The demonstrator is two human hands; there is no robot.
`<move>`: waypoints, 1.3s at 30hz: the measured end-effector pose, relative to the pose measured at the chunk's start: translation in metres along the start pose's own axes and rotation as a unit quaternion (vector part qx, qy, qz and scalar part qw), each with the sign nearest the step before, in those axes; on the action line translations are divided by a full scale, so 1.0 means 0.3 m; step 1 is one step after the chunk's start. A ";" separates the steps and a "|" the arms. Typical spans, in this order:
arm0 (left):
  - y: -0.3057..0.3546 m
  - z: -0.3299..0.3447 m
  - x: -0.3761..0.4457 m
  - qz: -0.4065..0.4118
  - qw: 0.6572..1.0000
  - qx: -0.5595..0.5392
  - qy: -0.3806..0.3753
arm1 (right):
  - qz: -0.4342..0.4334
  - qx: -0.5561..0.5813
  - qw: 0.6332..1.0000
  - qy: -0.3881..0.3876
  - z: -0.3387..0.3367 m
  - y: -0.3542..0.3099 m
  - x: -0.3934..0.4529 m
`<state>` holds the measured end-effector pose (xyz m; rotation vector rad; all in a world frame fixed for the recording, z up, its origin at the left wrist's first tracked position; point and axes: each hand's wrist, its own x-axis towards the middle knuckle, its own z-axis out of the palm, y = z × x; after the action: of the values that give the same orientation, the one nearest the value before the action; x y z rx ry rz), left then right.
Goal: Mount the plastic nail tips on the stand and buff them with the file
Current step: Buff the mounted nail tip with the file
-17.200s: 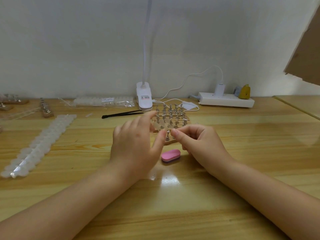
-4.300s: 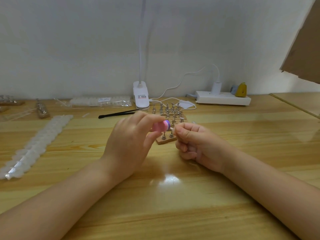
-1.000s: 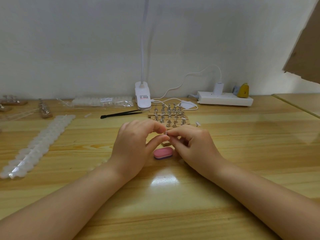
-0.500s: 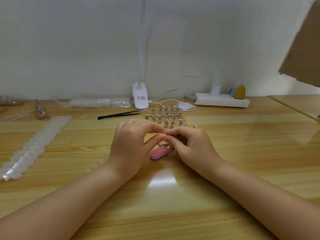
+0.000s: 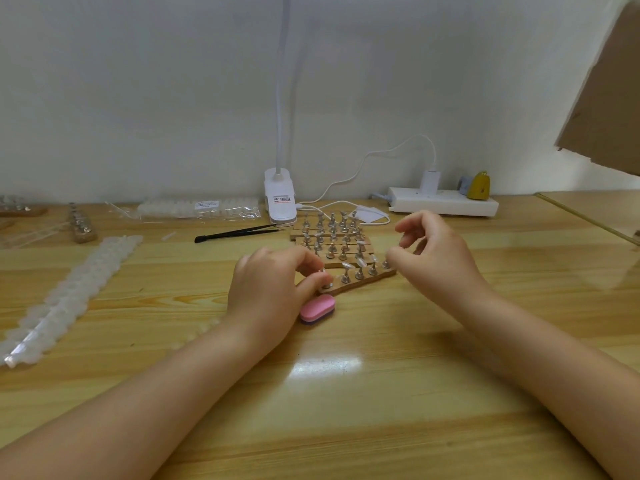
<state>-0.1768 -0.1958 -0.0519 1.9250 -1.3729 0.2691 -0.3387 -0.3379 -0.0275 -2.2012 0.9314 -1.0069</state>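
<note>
Between the two hands, one small wooden stand (image 5: 360,279) is lying on the table (image 5: 346,393), with five little metal pegs standing in a row on it. The left hand (image 5: 273,289) is pinching the peg at its own end of the stand, with the thumb and pointer finger curled tight around it. Just below that pinch, one pink file (image 5: 317,308) is lying flat on the table, and nobody is holding it. The right hand (image 5: 433,258) is touching the peg at the other end of the stand with its thumb tip, while its other fingers are curling loosely above; I cannot tell if it is really holding anything. Clear nail tips (image 5: 360,262) are sitting on the pegs between the two hands; they are too small to count for sure. Behind the pinch, more wooden stands (image 5: 332,237) are sitting close together with many pegs. Farther back, one pair of black tweezers (image 5: 239,233) is lying beside one white lamp clip (image 5: 280,199). Far out past the left hand, one long strip of white tips (image 5: 69,292) is stretching across the table.
</note>
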 end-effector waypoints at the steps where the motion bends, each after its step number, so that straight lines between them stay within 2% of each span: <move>1: 0.000 0.001 0.000 0.000 1.000 -0.002 -0.004 | 0.028 -0.018 0.999 -0.020 -0.011 0.015 0.015; 4: 0.002 -0.001 -0.003 0.004 1.000 -0.001 -0.011 | 0.090 -0.082 0.990 -0.070 -0.032 0.054 0.043; 8: 0.014 -0.006 -0.016 0.005 1.000 -0.011 0.008 | 0.101 -0.111 0.986 -0.075 -0.032 0.083 0.050; 12: 0.024 -0.021 -0.044 0.024 1.000 -0.005 0.019 | 0.067 -0.109 0.988 -0.086 -0.005 0.100 0.040; 16: 0.043 -0.033 -0.055 0.046 0.999 0.009 -0.005 | -0.001 -0.126 0.991 -0.053 0.030 0.105 0.035; 22: 0.057 -0.040 -0.065 0.100 0.991 0.083 -0.015 | -0.016 -0.101 0.994 -0.030 0.035 0.106 0.037; 28: 0.039 -0.047 -0.061 0.091 0.984 0.136 -0.069 | -0.097 -0.105 0.988 0.056 0.024 0.076 0.008; 33: 0.031 -0.042 -0.060 0.094 0.985 0.129 -0.067 | -0.144 -0.099 0.982 0.067 0.011 0.065 -0.005; 36: 0.030 -0.040 -0.060 0.094 0.985 0.129 -0.063 | -0.170 -0.058 0.981 0.079 0.007 0.048 -0.012; 39: 0.023 -0.040 -0.062 0.094 0.986 0.120 -0.065 | -0.192 -0.017 0.979 0.060 0.012 0.026 -0.029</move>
<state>-0.1874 -0.1752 -0.0508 2.0374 -1.6780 0.4237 -0.3427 -0.3353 -0.0387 -2.4272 0.5838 -1.3173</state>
